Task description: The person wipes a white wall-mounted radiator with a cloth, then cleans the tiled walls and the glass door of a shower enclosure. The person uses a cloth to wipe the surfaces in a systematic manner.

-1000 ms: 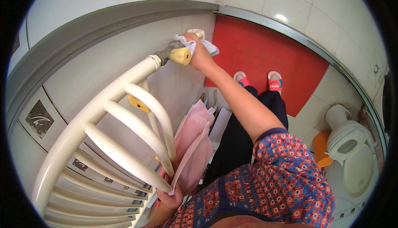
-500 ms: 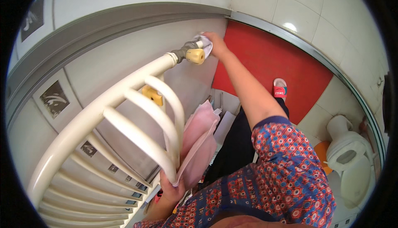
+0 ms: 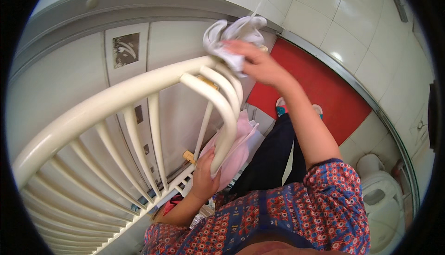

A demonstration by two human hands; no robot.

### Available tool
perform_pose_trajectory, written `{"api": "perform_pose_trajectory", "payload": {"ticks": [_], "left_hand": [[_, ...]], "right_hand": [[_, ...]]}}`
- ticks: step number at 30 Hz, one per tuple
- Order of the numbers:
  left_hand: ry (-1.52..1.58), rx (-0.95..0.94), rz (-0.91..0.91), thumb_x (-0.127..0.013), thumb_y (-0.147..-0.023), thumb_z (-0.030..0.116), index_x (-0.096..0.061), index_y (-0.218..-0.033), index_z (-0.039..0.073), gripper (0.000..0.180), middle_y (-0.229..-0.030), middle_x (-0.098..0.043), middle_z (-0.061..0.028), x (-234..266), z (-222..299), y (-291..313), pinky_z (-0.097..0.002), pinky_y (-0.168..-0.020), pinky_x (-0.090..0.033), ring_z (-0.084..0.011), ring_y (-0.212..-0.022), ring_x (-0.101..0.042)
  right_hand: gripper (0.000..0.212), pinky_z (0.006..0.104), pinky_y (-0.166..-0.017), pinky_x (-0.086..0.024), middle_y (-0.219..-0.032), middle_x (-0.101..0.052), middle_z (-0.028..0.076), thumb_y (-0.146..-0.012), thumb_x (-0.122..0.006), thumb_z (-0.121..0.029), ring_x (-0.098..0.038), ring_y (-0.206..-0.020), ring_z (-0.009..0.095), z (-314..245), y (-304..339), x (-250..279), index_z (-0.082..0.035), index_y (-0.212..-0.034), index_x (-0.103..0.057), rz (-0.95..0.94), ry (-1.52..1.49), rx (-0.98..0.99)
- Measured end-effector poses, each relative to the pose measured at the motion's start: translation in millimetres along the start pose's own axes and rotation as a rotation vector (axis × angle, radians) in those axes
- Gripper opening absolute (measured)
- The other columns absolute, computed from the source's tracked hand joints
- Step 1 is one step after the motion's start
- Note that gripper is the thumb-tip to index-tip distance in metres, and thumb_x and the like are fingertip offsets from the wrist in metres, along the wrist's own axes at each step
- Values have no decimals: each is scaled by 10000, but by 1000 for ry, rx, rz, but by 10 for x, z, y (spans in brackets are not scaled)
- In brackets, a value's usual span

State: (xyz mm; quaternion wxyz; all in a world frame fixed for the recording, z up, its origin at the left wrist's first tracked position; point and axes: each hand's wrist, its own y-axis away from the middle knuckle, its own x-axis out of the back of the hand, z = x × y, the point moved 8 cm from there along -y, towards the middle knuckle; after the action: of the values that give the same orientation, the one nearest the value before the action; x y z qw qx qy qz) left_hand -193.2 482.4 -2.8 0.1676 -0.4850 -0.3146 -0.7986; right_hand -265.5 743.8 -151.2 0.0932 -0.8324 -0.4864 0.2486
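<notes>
Light: I am seeing bright, even light, tiles giving off small glare spots | Shadows: staying soft, falling faintly under the rack | Focus: my right hand and cloth blurring slightly | Edges: fisheye bending lines, black rim closing in.

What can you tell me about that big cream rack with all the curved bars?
The rack is cream, smooth and glossy, like painted metal or plastic. A thick curved top rail carries many thinner bars fanning down to a lower rail. It stands against a pale grey panelled wall. The right hand presses a crumpled white cloth on its upper end; the left hand grips a looping bar lower down. A pink fabric hangs behind it.
</notes>
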Motion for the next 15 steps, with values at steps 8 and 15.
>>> {"api": "perform_pose_trajectory", "payload": {"ticks": [8, 15], "left_hand": [[0, -75, 48, -597, -790, -55, -401, -1296, -47, 543, -1272, -503, -274, -26, -19, -4, -440, -1009, -389, -428, -1163, -512], [-13, -107, 86, -605, -769, -67, -398, -1314, -28, 584, -1283, -501, -252, -15, 15, -12, -432, -1002, -407, -409, -1175, -502]], "right_hand": [[471, 295, -951, -431, -1164, -614, 94, -772, -523, -18, -571, -1042, 205, -360, -501, -510, -36, -1238, -590, -331, -240, -324], [490, 275, -906, -439, -1158, -649, 59, -744, -552, -15, -576, -1013, 146, -283, -562, -395, -62, -1227, -621, -422, -78, -599]]}}
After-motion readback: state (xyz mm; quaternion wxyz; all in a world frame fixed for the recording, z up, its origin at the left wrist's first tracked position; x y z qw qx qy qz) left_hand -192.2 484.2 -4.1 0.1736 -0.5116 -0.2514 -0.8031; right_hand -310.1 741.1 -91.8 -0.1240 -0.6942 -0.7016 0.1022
